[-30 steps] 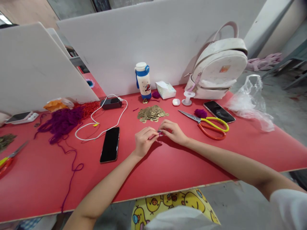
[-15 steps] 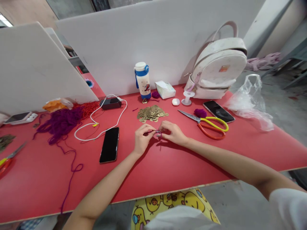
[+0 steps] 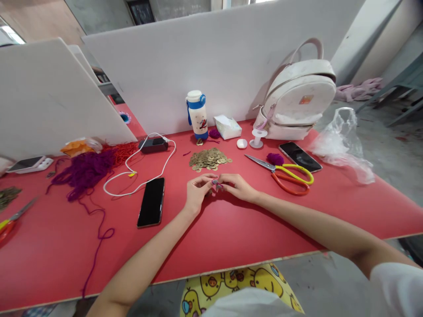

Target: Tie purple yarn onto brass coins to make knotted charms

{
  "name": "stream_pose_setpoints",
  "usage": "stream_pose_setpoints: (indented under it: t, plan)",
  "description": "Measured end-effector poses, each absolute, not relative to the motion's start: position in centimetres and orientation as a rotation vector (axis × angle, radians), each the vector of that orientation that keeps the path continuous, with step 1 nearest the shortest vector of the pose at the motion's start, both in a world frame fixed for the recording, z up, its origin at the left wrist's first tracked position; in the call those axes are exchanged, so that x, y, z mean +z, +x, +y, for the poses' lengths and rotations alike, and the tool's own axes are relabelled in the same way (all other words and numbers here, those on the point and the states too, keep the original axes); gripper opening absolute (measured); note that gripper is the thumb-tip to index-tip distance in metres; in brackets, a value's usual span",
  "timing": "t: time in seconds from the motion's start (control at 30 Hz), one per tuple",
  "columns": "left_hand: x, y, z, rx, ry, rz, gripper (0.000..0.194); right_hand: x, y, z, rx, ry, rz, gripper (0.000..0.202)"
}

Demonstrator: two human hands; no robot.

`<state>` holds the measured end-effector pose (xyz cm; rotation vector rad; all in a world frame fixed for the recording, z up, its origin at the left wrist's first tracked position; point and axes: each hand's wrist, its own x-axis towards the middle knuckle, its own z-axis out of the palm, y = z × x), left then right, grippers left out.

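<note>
My left hand (image 3: 197, 190) and my right hand (image 3: 238, 186) meet fingertip to fingertip over the red table. Between them they pinch a short piece of purple yarn (image 3: 215, 182), mostly covered by the fingers. Whether a coin is tied into it I cannot tell. Just beyond the fingers lies a heap of brass-coloured coins with holes (image 3: 210, 159). Right of my right hand are large scissors (image 3: 276, 169) with one yellow and one red handle. A small ball of purple yarn (image 3: 275, 159) touches them. A black phone (image 3: 151, 202) lies left of my left hand.
A bottle (image 3: 197, 115), tissue pack (image 3: 228, 127), white spool (image 3: 258, 138) and backpack (image 3: 297, 103) stand along the white partition (image 3: 165, 75). Tangled purple yarn (image 3: 82, 171), a white cable (image 3: 114, 191) and a power bank (image 3: 153, 145) lie left. A second phone (image 3: 300, 156) and plastic bag (image 3: 343, 145) lie right.
My fingertips have drawn closer together around the yarn. The tail that hung below my fingers is now hidden. The view has tilted slightly upward.
</note>
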<state>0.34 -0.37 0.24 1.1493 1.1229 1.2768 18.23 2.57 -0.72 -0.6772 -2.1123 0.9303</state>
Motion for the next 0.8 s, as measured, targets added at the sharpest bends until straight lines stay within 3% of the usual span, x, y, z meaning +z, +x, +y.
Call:
stream_pose_setpoints:
  t: [0.37,0.8]
  plan:
    - [0.3,0.5,-0.8,1.31,1.48,1.418,0.01,-1.0,17.6,0.8,0.427,-0.788,-2.205,0.018]
    - [0.0,0.4,-0.3,1.232,1.533,1.379,0.012,-0.9,18.0,1.8,0.565,-0.919,-1.952,0.016]
